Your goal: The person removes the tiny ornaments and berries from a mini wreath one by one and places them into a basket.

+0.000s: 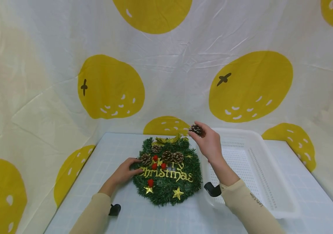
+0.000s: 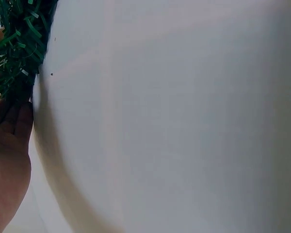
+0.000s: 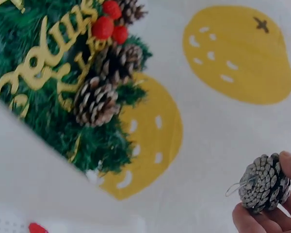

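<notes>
A green wreath (image 1: 166,195) with gold "Christmas" lettering, red berries, gold stars and several pinecones lies on the table. My left hand (image 1: 125,171) grips its left edge, thumb on the lettering side; in the left wrist view the fingers (image 2: 12,119) reach under the green tinsel (image 2: 24,43). Above the wreath's upper right, my right hand (image 1: 208,141) pinches a loose pinecone (image 1: 195,129) between thumb and fingers. The right wrist view shows a wire loop on that pinecone (image 3: 263,187), apart from the wreath's own pinecones (image 3: 96,102).
To the right of the wreath, a white perforated basket (image 1: 283,195) stands on the pale table (image 1: 119,217), partly behind my right forearm. A red piece (image 3: 38,227) shows at the basket in the right wrist view. A curtain with yellow fruit shapes hangs behind.
</notes>
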### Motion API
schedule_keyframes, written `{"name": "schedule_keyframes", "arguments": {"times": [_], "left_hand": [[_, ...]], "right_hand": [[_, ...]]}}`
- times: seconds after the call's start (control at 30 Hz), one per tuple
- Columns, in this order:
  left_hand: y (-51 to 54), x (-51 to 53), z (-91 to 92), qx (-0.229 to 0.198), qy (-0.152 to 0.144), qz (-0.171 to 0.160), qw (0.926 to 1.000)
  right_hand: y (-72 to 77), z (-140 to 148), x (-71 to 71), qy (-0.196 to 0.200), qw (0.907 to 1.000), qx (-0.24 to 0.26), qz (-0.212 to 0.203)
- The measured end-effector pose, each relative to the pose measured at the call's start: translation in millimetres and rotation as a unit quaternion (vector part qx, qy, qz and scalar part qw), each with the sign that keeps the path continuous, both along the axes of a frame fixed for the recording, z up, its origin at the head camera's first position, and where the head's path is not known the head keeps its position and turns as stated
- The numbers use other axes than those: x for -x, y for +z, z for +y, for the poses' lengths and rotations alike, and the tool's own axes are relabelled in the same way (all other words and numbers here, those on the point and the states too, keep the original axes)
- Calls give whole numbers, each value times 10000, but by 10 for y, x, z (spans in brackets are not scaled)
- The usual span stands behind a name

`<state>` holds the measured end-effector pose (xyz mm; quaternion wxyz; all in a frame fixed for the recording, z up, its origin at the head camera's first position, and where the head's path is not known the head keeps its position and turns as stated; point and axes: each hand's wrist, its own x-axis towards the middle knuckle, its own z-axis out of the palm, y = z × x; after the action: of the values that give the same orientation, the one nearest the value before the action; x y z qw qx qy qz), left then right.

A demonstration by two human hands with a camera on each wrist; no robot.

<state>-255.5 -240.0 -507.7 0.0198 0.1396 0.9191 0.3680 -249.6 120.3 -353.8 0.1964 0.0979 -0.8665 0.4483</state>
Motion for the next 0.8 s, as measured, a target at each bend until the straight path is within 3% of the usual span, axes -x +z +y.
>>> {"name": "schedule_keyframes", "arguments": {"times": [0.33,0.6,0.8], "left_hand": [[-22,12,1,-54,57,-86,9999],[-15,15,0,-40,34,-104,9999],[-12,19,-10,-61,-35,-64,10000]], "right_hand": [[-85,314,242,-345,9979,-74,-548],[-267,584,439,-612,9929,-575,-839],[-363,715,507,-712,9863,-876,-1203]]}}
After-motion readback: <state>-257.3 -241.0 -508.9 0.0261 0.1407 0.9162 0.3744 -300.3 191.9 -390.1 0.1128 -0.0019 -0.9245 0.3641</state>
